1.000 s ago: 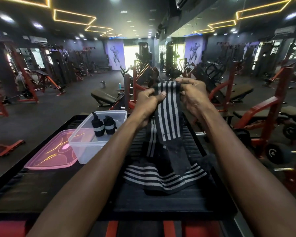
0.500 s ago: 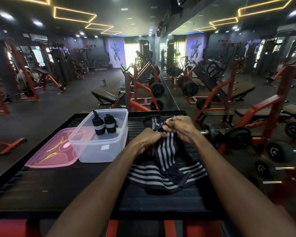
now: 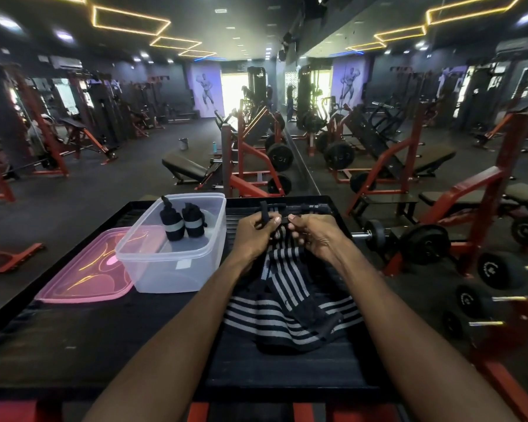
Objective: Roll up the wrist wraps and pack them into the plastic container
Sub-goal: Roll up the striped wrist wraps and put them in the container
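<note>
hands came down from chest height to the table | left hand (image 3: 254, 236) + right hand (image 3: 313, 236) pinching the striped wrap's (image 3: 290, 278) top end, rest piled on table (image 3: 73, 339) | rolling about to start imo | two rolls (image 3: 182, 222) already in container (image 3: 171, 269)

Two rolled wraps (image 3: 182, 224) stand in the container (image 3: 171, 269), lid (image 3: 86, 275) left, loose wrap (image 3: 293, 309) right.
</note>
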Demonstrator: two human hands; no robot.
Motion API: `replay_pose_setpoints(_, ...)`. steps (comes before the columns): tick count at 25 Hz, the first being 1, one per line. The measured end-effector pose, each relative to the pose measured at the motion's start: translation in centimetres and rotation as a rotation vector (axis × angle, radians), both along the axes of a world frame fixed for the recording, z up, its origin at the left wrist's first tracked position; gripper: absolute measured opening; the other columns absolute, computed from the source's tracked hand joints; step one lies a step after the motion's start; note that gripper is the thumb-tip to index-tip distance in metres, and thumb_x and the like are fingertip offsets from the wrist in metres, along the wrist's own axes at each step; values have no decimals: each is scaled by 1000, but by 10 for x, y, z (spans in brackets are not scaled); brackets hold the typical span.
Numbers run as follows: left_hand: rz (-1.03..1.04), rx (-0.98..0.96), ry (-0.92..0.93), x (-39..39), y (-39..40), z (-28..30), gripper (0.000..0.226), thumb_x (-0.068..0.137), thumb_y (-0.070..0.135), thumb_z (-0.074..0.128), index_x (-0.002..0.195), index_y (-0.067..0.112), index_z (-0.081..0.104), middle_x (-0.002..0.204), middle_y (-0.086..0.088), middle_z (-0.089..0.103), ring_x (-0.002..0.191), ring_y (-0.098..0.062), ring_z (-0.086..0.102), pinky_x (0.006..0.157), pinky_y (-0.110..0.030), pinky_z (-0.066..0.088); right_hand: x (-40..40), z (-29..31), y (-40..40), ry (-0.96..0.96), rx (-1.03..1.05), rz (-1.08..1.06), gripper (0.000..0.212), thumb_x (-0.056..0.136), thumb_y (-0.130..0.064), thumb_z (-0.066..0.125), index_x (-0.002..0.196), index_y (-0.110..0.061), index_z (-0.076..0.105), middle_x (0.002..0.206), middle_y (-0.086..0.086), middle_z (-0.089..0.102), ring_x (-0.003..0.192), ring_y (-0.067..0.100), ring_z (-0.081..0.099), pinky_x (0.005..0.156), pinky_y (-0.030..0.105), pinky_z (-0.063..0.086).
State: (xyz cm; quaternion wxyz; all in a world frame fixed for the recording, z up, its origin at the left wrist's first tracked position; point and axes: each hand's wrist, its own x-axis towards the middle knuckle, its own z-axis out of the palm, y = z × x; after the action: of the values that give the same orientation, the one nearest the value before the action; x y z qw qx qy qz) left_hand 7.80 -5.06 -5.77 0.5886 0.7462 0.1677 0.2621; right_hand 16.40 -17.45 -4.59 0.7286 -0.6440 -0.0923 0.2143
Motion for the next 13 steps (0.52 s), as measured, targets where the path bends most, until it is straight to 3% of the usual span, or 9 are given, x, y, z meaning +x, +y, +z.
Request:
replay_pose_setpoints(3,38,-4,-35,6,4,-5,16,92,18,70,104,9,76,102,-3,77,97,-15,72,91,-29,54,5,-7,3,-366,-226,-64,24,79,-20,83,61,-15,67,67,3,70,62,12,64,59,26,52)
replay_pose_setpoints(5,48,-18,-51,9,8,-7,16,92,17,71,103,7,76,100,-4,77,94,-14,72,89,-26,55,9,-9,3,-495,-250,-29,17,79,-18,83,66,-21,72,70,-3,73,64,4,67,62,23,54)
replay_pose_setpoints(9,37,-70,-56,13,11,-6,14,90,15,73,102,8,76,95,1,76,87,-5,70,80,-15,52,11,-14,1,-512,-151,75,9,83,-6,77,80,-14,75,77,-5,73,68,-5,66,67,13,48)
replay_pose_setpoints(13,-40,-161,-125,14,15,-15,12,85,12,78,96,7,78,97,-4,79,99,-17,73,95,-31,55,12,-15,2,-510,-41,49,11,79,1,78,84,-7,76,80,-1,73,74,-3,68,72,11,51)
